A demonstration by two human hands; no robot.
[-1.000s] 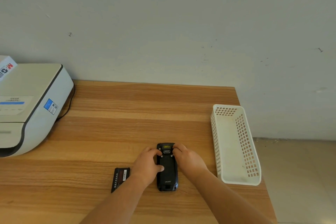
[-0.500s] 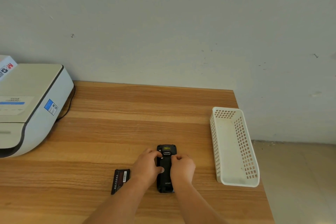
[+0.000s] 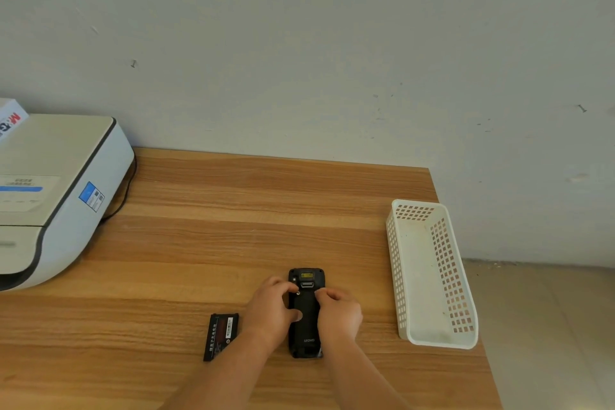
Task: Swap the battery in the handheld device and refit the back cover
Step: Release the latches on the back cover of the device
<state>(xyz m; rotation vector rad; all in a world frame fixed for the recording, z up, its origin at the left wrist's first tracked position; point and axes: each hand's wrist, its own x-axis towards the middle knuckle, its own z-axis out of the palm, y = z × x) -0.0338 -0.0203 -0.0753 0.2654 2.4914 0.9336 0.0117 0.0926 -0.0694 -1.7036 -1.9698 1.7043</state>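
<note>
A black handheld device [image 3: 305, 331] lies face down on the wooden table [image 3: 233, 226], its back cover on top. My left hand [image 3: 271, 309] rests on the device's left side, thumb pressed on the cover and a fingertip by a small screw near the top. My right hand [image 3: 339, 311] is curled over the device's right edge, fingertips at the upper part of the cover. A loose black battery [image 3: 221, 335] with a label lies flat on the table just left of my left wrist.
A white perforated plastic basket [image 3: 432, 276] stands at the table's right edge. A white printer [image 3: 50, 196] with a black cable occupies the far left. The wall runs along the table's back edge, and floor shows to the right.
My right hand has drawn in from a spread position to a curled grip on the device's right edge. The left hand, device and battery stay put.
</note>
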